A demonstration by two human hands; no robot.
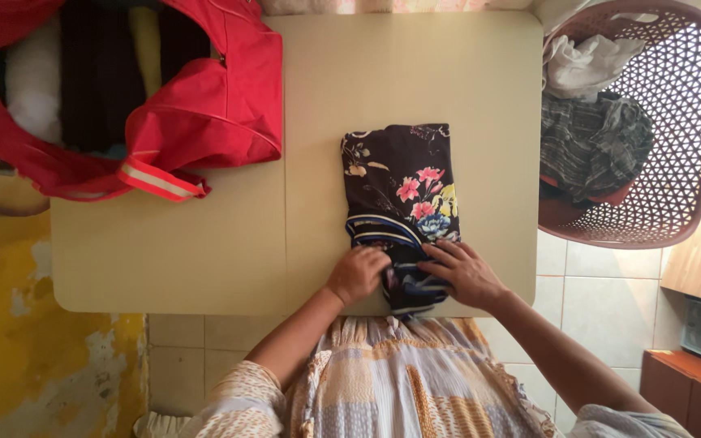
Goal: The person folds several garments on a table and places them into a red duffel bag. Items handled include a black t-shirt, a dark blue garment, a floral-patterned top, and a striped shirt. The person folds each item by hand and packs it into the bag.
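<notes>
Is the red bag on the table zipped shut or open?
Open. The red bag gapes wide at its top, showing dark and white clothes packed upright inside.

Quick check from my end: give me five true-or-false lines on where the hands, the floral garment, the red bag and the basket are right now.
1. Both hands rest on the near end of the folded floral garment. True: left hand, right hand.
2. The garment lies inside the red bag. False: it lies on the cream table, apart from the bag.
3. The red bag is open, with clothes showing inside. True.
4. The brown lattice basket is empty. False: it holds crumpled clothes.
5. The basket sits at the table's left edge. False: it is at the right edge.
</notes>
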